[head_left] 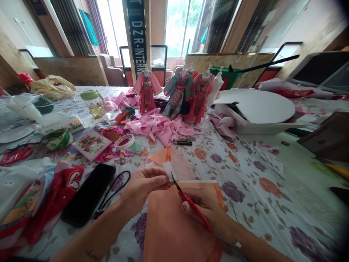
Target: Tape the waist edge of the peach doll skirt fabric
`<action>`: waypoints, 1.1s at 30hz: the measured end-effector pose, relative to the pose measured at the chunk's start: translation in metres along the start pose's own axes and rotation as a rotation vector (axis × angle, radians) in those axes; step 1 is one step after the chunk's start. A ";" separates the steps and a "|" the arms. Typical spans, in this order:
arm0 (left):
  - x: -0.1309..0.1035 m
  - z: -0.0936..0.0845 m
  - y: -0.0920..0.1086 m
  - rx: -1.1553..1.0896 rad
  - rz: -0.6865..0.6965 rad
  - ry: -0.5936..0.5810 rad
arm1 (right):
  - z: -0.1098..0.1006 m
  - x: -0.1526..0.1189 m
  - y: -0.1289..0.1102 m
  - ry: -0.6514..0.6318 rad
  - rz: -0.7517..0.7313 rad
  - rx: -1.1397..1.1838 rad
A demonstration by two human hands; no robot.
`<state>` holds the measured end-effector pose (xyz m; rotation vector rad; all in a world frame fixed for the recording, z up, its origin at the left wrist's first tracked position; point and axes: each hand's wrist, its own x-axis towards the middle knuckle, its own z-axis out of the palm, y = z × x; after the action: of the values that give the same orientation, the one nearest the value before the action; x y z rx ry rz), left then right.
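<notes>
Between its thumb and fingers, my left hand [151, 180] pinches a small white strip [168, 171]; I cannot tell whether it is paper or tape. My right hand [200, 205] is closed around red-handled scissors [194, 208], their dark blades pointing up and left against the strip's right side. Under both hands lies a piece of orange fabric [171, 225], with a pale strip along its top edge and a brighter orange band at the right. Just beyond the hands is a folded pale pink and orange cloth [180, 163], partly hidden by the left hand.
A black phone [88, 194] lies left of my left arm. Beyond are a tape roll [124, 141], pink fabric scraps [163, 129], a lidded jug [94, 105] and several small dressed mannequins [180, 92]. A white round board [253, 105] stands at the back right on the flowered tablecloth [245, 189].
</notes>
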<state>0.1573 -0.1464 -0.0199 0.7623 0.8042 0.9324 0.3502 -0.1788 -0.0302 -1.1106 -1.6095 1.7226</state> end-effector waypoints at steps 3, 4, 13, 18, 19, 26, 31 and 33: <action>-0.001 0.000 0.000 0.007 -0.002 0.005 | 0.000 0.000 0.000 0.002 -0.013 -0.008; -0.001 -0.001 0.000 0.008 -0.002 0.006 | 0.001 0.000 -0.001 0.003 -0.011 -0.010; 0.001 -0.001 0.000 0.040 0.017 0.045 | 0.002 0.000 -0.005 0.028 0.021 -0.040; 0.001 0.000 0.001 0.077 0.045 0.068 | 0.002 0.000 -0.004 0.031 0.020 -0.077; 0.001 0.000 0.001 0.083 0.050 0.068 | 0.002 0.000 -0.004 0.029 0.013 -0.082; 0.000 -0.001 0.000 0.107 0.065 0.064 | 0.001 0.000 -0.001 0.033 -0.013 -0.113; -0.001 -0.001 0.000 0.121 0.070 0.061 | 0.002 0.000 -0.001 0.036 -0.020 -0.113; -0.001 -0.001 0.000 0.127 0.071 0.055 | 0.002 -0.001 -0.001 0.030 -0.020 -0.119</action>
<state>0.1558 -0.1471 -0.0198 0.8841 0.8954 0.9758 0.3489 -0.1801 -0.0291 -1.1660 -1.7175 1.6084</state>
